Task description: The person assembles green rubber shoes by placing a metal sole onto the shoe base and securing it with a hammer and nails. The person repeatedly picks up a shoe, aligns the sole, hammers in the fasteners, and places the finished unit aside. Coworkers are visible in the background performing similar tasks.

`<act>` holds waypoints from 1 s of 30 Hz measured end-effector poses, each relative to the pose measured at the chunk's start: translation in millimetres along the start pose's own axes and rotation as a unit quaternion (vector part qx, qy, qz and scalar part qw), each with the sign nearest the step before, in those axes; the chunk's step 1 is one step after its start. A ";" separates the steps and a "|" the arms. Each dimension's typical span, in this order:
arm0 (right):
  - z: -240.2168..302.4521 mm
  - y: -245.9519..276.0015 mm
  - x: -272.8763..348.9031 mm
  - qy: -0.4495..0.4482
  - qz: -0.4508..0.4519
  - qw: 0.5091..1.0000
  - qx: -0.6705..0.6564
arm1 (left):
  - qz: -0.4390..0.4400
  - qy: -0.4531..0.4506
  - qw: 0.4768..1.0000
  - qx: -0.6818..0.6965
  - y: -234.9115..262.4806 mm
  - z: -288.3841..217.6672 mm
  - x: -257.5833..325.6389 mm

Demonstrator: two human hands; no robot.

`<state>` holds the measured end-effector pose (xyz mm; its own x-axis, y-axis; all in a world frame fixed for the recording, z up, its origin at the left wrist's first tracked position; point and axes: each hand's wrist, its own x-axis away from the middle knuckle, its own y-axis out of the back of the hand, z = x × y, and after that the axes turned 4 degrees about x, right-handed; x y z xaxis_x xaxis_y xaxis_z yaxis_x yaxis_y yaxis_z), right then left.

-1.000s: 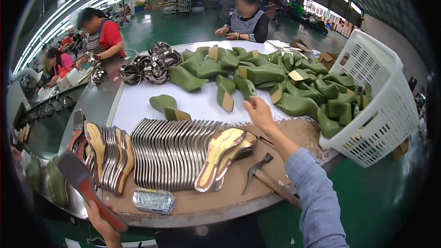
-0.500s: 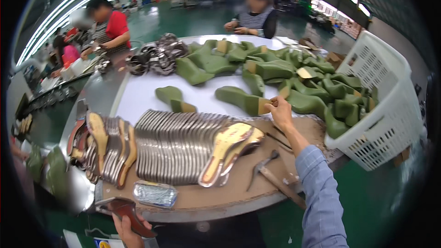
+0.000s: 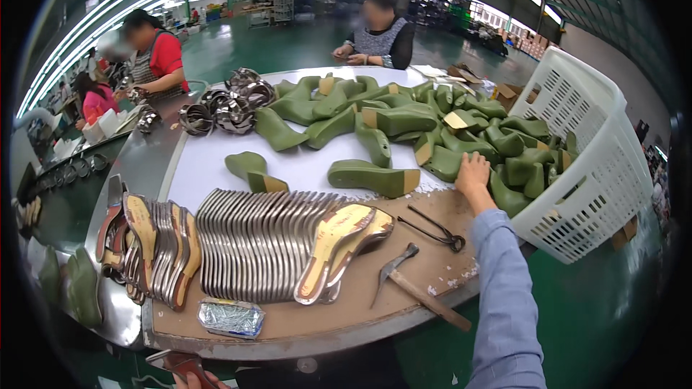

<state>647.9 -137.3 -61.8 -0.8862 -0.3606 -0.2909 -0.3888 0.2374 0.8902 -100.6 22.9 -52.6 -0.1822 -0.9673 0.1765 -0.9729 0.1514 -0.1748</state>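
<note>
My right hand [image 3: 473, 171] reaches to the near edge of a pile of green shoe lasts [image 3: 393, 121], its fingers apart and against the lasts there. To its left a single green last [image 3: 371, 177] with a tan end lies on the white sheet. Low at the bottom edge, my left hand [image 3: 196, 381] grips a brown shoe insole [image 3: 184, 366] with a dark, shiny end; part of that hand is cut off. Between them stands a long row of metallic-edged insoles [image 3: 252, 245], with yellow-faced insoles [image 3: 335, 245] leaning at its right end.
A hammer [image 3: 422, 292] and pincers [image 3: 440, 234] lie on the brown board [image 3: 324, 320], near a clear pack of nails [image 3: 231, 317]. At right, a white basket [image 3: 595, 180] tilts against the table. Shiny metal rolls [image 3: 238, 101] sit far left; two people work beyond.
My right hand has let go of the single last's tan end and moved right to the pile. That last lies slightly turned. My left hand has sunk lower in view with the insole.
</note>
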 end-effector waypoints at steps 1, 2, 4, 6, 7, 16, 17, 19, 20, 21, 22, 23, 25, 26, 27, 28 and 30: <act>23.9 26.6 2.7 0.042 0.008 0.999 0.001 | -0.034 -0.003 0.999 -0.021 6.5 -4.3 13.1; 17.7 38.5 6.2 0.076 0.014 0.996 -0.049 | -0.046 -0.002 0.999 -0.008 7.6 -3.3 16.0; 12.2 41.9 4.0 0.088 0.029 0.994 -0.050 | -0.058 -0.005 0.998 0.012 6.5 -1.5 13.6; 15.0 49.7 1.1 0.097 0.060 0.992 -0.047 | -0.030 -0.008 0.999 0.011 10.0 6.1 12.5; 19.3 56.0 -0.3 0.099 0.082 0.991 -0.042 | -0.019 -0.012 1.000 0.010 10.3 7.8 11.8; 15.9 64.8 63.3 0.233 -0.024 0.971 -0.050 | 0.141 0.029 0.982 0.119 -70.5 9.0 24.4; 15.3 65.3 73.0 0.249 -0.044 0.966 -0.051 | 0.153 0.029 0.979 0.133 -76.8 13.6 27.2; 15.2 72.4 93.4 0.269 -0.082 0.958 -0.057 | 0.165 0.034 0.974 0.149 -85.4 11.6 33.9; 7.7 75.8 103.8 0.274 -0.112 0.951 -0.092 | 0.178 0.030 0.973 0.142 -84.4 11.4 34.5; -0.5 81.4 112.0 0.282 -0.141 0.941 -0.125 | 0.189 0.027 0.972 0.137 -83.7 12.6 35.9; -3.7 90.2 122.5 0.246 -0.185 0.928 -0.208 | 0.196 0.030 0.970 0.141 -82.9 11.4 37.9; -6.1 99.7 133.1 0.208 -0.228 0.906 -0.289 | 0.205 0.034 0.967 0.145 -82.1 8.7 39.0; -10.0 127.7 155.8 0.128 -0.245 0.833 -0.479 | 0.215 0.043 0.961 0.168 -84.0 6.5 39.7; -10.7 145.5 166.8 0.082 -0.220 0.778 -0.582 | 0.219 0.046 0.957 0.187 -91.6 8.6 34.9; -9.6 162.5 178.7 0.038 -0.193 0.708 -0.678 | 0.220 0.048 0.952 0.206 -98.7 14.3 28.6; -3.5 176.5 191.3 0.061 -0.162 0.612 -0.772 | 0.178 0.079 0.956 0.220 -100.4 36.7 17.6; -5.4 232.3 239.9 0.210 -0.104 0.578 -0.782 | 0.229 0.124 0.939 0.226 -118.6 -0.8 42.1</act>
<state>346.3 -173.5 77.2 -0.5949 -0.4999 -0.6294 0.5179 -0.8372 0.1755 7.0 -35.6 -23.7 -0.6494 -0.7355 0.1930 -0.6345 0.3842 -0.6706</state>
